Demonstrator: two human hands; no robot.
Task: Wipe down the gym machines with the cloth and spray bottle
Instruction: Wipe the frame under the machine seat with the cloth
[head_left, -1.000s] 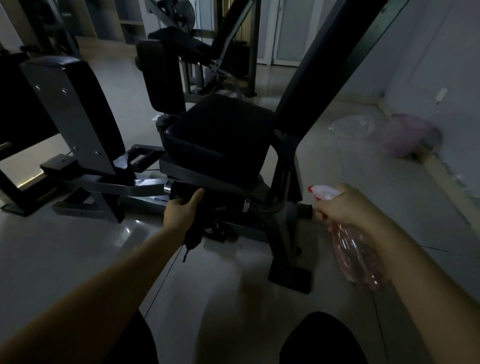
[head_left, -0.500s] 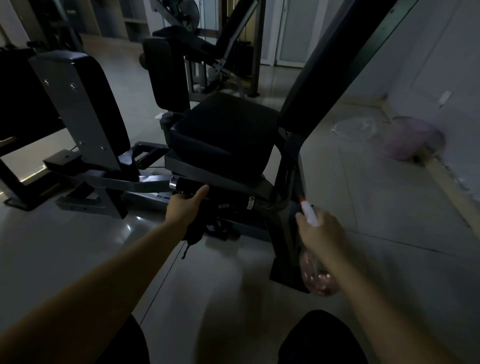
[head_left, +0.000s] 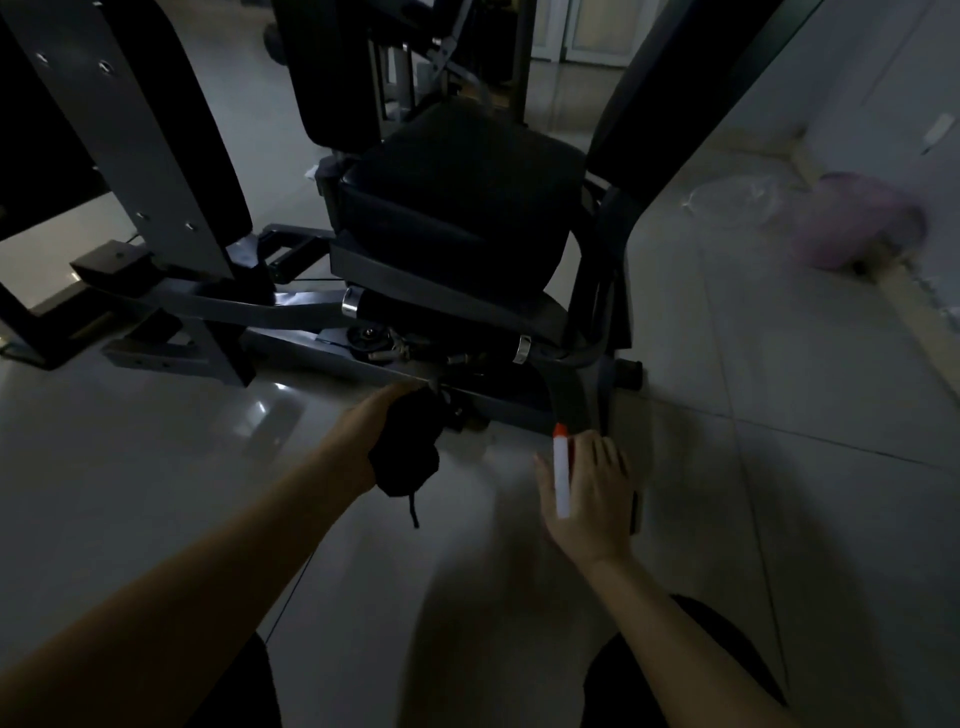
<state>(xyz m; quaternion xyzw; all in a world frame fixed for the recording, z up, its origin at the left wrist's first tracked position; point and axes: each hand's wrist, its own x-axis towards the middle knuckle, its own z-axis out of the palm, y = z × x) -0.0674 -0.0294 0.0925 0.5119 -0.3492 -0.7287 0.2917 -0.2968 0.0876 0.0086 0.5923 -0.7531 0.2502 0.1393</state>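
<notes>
A dark gym machine with a black padded seat and a grey steel frame stands in front of me in dim light. My left hand grips a bunched black cloth just below the frame's low rail, a thread dangling from it. My right hand holds the spray bottle near the frame's front foot; only its white head with a red tip shows, pointing up at the frame. The bottle's body is hidden under my hand.
A black handle bar with chrome collars runs under the seat. A tall grey padded arm stands at left. Crumpled clear and pink plastic bags lie by the right wall. My knees sit at the bottom edge on glossy floor tiles.
My left hand let go of the handle bar and dropped with the cloth to the low rail. My right hand brought the spray bottle down and inward toward the frame's foot.
</notes>
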